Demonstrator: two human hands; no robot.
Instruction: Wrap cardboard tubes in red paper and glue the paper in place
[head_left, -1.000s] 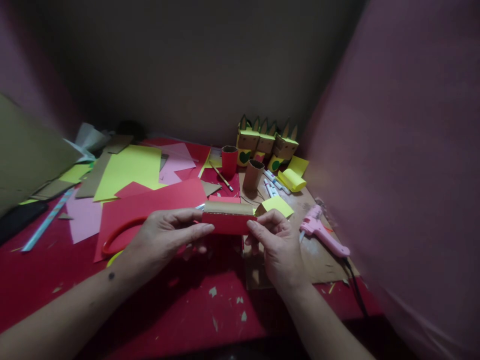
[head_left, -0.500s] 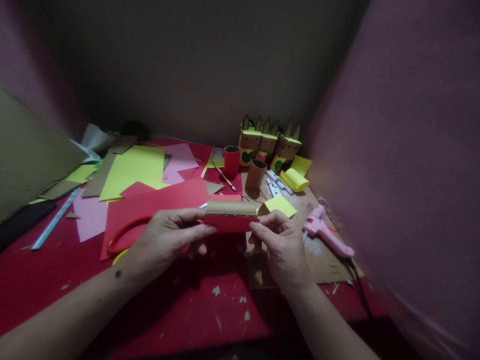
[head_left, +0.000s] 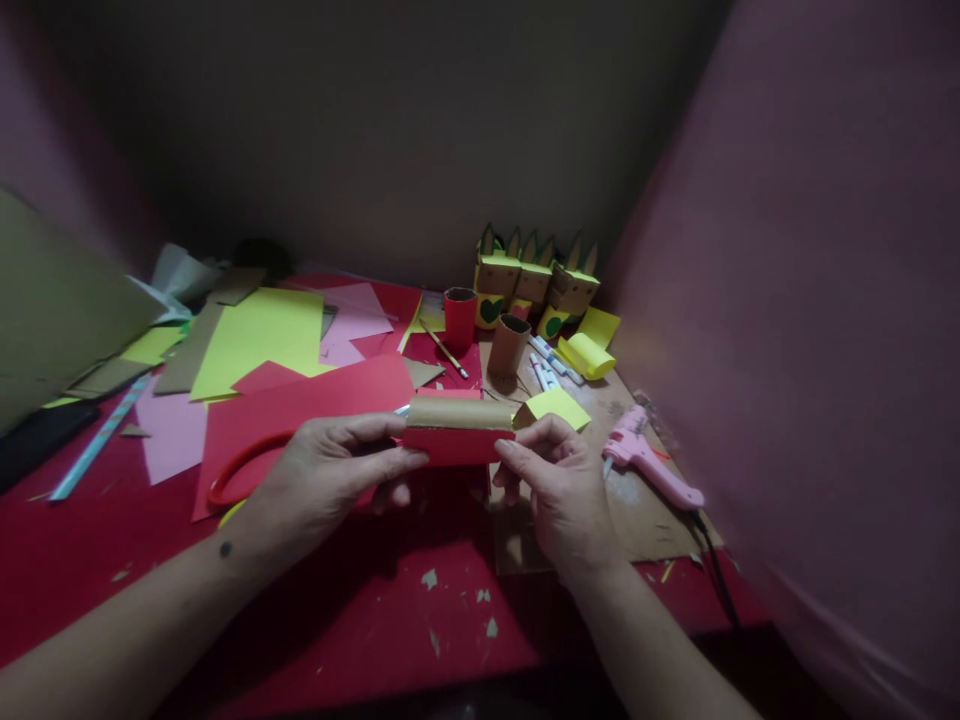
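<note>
- Left hand (head_left: pixel 322 470): thumb and fingers pinching the left end of a brown cardboard piece faced with red paper (head_left: pixel 459 432).
- Right hand (head_left: pixel 556 485): thumb and fingers gripping its right end; piece held lengthwise above the red table (head_left: pixel 360 620).
- Pink glue gun (head_left: pixel 652 465): near the right edge of a flat brown cardboard sheet (head_left: pixel 652 535).
- Upright brown cardboard tube (head_left: pixel 508 350): sheet's far left corner.
- Upright red tube (head_left: pixel 459 322): just beyond that corner.

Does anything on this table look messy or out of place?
Yes, a little: small pale scraps lie loose on the red tabletop, in front of the hands, like litter. The glue gun lies on its side on the cardboard sheet. I see no clear damage.
</note>
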